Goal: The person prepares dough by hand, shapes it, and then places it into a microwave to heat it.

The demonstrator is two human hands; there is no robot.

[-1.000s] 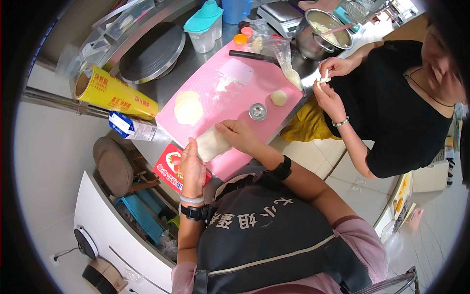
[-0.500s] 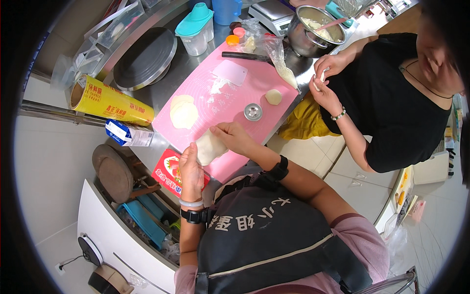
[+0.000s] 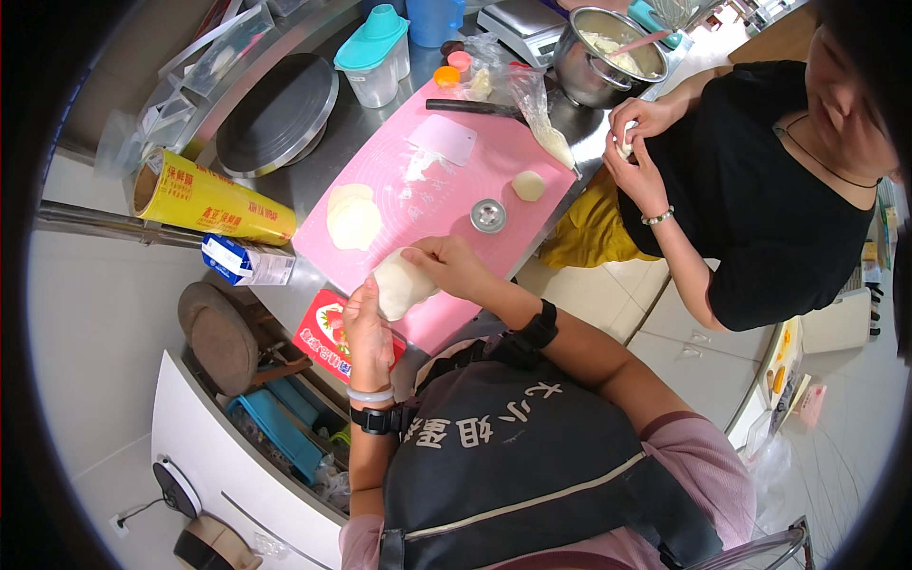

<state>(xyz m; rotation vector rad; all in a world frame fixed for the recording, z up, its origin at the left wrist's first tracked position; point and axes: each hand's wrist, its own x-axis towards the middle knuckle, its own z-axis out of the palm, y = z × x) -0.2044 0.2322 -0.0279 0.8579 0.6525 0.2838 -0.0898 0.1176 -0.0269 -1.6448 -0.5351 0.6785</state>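
Note:
Between my two hands, just above the near edge of a pink silicone mat (image 3: pixel 465 180), hangs a soft sheet of white dough (image 3: pixel 401 288). My left hand (image 3: pixel 366 323) pinches its left side, and my right hand (image 3: pixel 448 266) grips its upper right edge with bent fingers. On the mat behind it lies a small stack of pale dough rounds (image 3: pixel 353 223). To the right are a small round metal mould (image 3: pixel 488 216) and a single dough piece (image 3: pixel 527 186). A pale pink scraper (image 3: pixel 443 139) rests by scattered flour, near a black rolling pin (image 3: pixel 472 107).
Across the corner, a co-worker's hands (image 3: pixel 638 157) work a small white piece. A filled piping bag (image 3: pixel 546 133) and a steel pot (image 3: pixel 608 62) stand near them. At left are a dark turntable (image 3: pixel 275 114), a yellow wrap box (image 3: pixel 218 199) and a blue-white carton (image 3: pixel 249 259).
The dough between my hands looks a little broader and rounder, while both hands keep their hold. The co-worker's fingers have shifted around their small piece.

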